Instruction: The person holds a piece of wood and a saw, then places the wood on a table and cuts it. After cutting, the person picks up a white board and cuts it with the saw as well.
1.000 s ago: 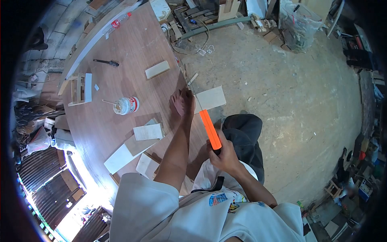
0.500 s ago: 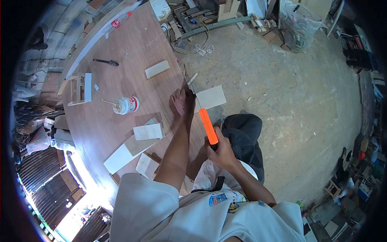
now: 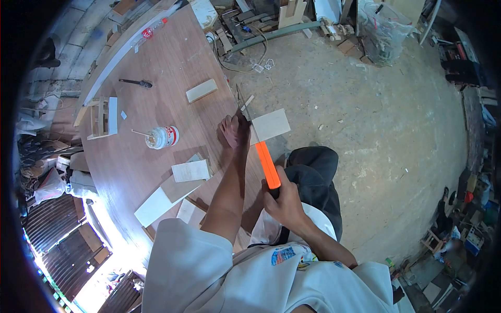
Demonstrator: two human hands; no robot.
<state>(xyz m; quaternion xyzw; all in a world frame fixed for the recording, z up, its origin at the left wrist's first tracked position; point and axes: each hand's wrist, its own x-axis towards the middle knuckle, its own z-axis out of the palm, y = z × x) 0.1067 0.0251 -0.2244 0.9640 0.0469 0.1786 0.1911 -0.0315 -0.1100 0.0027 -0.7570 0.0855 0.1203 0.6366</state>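
Observation:
In the head view my right hand (image 3: 283, 197) is closed round the handle of a saw (image 3: 267, 166) with an orange cover. The thin blade runs up and left from the orange part, beside my left hand. My left hand (image 3: 234, 129) presses at the edge of the brown table (image 3: 151, 109), its fingers bent and partly in shadow; what it grips is not clear. A flat pale board (image 3: 272, 125) juts past the table edge, right of the blade. A thin wood strip (image 3: 248, 103) shows just above my left hand.
On the table are a wood block (image 3: 202, 91), a glue jar (image 3: 163, 137) with a stick, a dark tool (image 3: 135, 83), a small wooden frame (image 3: 100, 119) and stacked boards (image 3: 191, 171). A bottle (image 3: 150, 31) lies at the far edge. A plastic bag (image 3: 383, 34) stands on the floor.
My right hand and the orange part of the saw have shifted slightly down and left. The left hand stays at the table edge. The whole view has moved a little.

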